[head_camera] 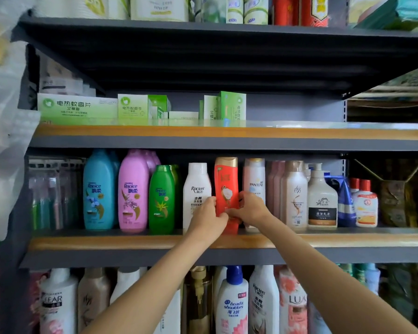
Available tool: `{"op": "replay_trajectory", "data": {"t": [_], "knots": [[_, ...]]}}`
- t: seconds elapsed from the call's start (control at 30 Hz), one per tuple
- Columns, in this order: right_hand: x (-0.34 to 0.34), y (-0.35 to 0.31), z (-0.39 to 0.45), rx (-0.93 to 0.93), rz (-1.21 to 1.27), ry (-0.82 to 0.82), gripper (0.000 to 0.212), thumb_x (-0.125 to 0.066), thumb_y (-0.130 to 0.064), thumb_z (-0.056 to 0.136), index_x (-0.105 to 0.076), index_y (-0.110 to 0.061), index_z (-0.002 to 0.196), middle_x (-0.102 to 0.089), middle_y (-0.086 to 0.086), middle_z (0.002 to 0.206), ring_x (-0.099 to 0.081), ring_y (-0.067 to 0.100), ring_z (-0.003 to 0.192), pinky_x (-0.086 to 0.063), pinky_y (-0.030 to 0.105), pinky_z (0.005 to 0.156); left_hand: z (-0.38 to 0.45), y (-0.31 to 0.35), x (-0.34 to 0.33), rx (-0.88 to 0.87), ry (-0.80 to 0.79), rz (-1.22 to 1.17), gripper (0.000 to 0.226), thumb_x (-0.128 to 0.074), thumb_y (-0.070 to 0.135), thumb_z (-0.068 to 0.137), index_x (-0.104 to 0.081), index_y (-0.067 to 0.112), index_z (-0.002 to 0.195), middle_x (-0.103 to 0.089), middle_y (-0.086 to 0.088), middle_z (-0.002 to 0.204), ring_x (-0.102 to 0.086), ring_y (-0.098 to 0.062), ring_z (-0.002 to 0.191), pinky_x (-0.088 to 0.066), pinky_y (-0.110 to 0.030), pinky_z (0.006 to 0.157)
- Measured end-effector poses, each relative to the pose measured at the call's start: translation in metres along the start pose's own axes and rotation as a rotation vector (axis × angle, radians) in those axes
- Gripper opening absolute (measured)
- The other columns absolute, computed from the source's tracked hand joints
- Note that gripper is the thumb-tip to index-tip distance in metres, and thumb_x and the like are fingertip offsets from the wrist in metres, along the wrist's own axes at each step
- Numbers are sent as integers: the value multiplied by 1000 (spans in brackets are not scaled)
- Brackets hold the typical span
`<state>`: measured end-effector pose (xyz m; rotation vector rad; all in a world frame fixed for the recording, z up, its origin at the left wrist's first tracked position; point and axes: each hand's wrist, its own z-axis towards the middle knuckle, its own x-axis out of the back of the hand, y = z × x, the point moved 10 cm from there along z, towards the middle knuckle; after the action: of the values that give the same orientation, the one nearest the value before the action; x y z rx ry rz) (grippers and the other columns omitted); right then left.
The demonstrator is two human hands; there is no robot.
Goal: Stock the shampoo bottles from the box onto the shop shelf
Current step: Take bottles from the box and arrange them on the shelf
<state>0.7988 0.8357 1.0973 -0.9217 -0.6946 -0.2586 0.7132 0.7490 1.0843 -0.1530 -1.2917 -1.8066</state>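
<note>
A red shampoo bottle [226,186] with a gold cap stands on the middle shelf [130,241], between a white Raclen bottle [196,189] and a pale Pantene bottle [254,182]. My left hand [209,216] grips its lower left side. My right hand [250,208] holds its lower right side, fingers curled round the edge. The bottle's base sits at the shelf's front lip. The box is out of view.
Blue [98,191], pink [133,192] and green [161,200] Rejoice bottles stand to the left, more bottles and a pump bottle [322,198] to the right. Green cartons [77,108] sit on the shelf above. Below, a further row includes a Head & Shoulders bottle [232,302].
</note>
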Motion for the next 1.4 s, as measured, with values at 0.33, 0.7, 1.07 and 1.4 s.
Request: {"op": "replay_trajectory", "data": {"t": [0.33, 0.7, 1.07, 1.4], "knots": [[10, 10, 2, 0, 38, -61, 40, -66, -10, 83, -45, -9, 117, -61, 8, 103, -55, 14, 57, -40, 16, 34, 19, 5, -27, 79, -54, -173, 50, -49, 7, 88, -31, 13, 134, -48, -8, 130, -50, -24, 116, -43, -28, 87], [-15, 12, 16, 37, 103, -88, 50, -66, -10, 80, -44, -9, 125, -61, 9, 115, -59, 25, 106, -52, 31, 84, 43, -14, -36, 220, -95, -355, 59, -45, -4, 68, -38, 12, 125, -50, -11, 115, -50, -28, 109, -47, -39, 93], [-27, 21, 22, -72, 128, -194, 37, -65, -9, 82, -47, -3, 114, -57, 7, 84, -53, 18, 63, -43, 23, 45, 45, -19, -40, 302, -112, -507, 47, -40, -11, 68, -46, 4, 113, -49, -10, 95, -47, -25, 92, -40, -27, 69], [-23, 16, 17, -33, 194, -185, 21, -63, -1, 82, -47, -8, 92, -50, 2, 65, -44, 12, 48, -32, 16, 33, 42, -13, -40, 284, -104, -477, 70, -42, 2, 45, -42, 6, 115, -50, -14, 107, -52, -34, 107, -49, -41, 87]]}}
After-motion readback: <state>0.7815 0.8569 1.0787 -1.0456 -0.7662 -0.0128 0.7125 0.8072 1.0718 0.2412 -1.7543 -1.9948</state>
